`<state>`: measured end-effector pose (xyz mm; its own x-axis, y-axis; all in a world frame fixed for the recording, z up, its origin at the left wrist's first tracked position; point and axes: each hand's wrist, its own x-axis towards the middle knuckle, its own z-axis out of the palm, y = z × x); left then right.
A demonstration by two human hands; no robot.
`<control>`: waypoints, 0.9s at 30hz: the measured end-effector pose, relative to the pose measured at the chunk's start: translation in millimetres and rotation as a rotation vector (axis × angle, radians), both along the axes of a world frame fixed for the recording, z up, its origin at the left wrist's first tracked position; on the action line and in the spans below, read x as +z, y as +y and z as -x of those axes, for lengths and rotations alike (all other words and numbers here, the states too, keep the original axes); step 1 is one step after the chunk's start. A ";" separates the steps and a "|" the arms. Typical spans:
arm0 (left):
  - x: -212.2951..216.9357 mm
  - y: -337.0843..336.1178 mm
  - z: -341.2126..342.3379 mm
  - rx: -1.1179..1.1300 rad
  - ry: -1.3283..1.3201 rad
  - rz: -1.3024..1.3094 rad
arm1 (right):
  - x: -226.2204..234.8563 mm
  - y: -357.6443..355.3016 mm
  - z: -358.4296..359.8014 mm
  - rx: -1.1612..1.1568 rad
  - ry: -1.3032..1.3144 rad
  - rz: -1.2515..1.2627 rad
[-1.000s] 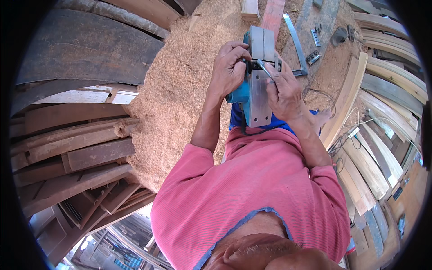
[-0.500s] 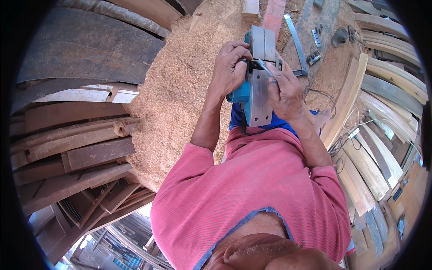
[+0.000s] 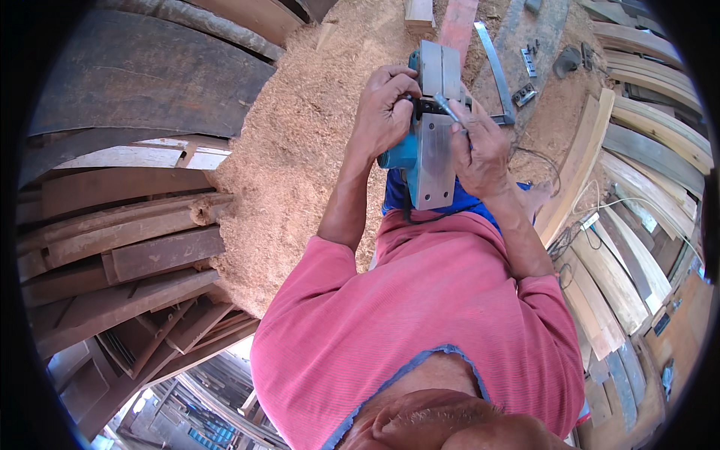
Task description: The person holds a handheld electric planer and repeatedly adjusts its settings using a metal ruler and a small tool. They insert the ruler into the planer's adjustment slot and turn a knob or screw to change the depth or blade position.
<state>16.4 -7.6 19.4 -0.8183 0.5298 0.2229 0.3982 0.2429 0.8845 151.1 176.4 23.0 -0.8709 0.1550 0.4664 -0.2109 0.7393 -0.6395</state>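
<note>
- Shavings (image 3: 300,142) spread wide left of the planer (image 3: 435,169); a square (image 3: 493,67) lies right.
- Left grip (image 3: 386,112) grasps the planer's left edge.
- Right grip (image 3: 480,150) pinches a rod (image 3: 447,106) over its middle.

Can read no text, label, brand, number or sign anywhere in the scene, left or right, near or far.
</note>
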 end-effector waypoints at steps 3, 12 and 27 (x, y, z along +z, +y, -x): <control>-0.2 -0.2 0.0 -0.003 0.026 0.009 | 0.3 0.9 -1.5 0.045 -0.045 0.000; -0.3 0.4 0.7 -0.002 0.025 -0.002 | 0.5 -0.9 4.3 0.027 0.020 -0.038; -0.5 0.5 -1.0 0.006 0.070 0.027 | 6.3 3.9 -1.4 0.046 -0.015 0.066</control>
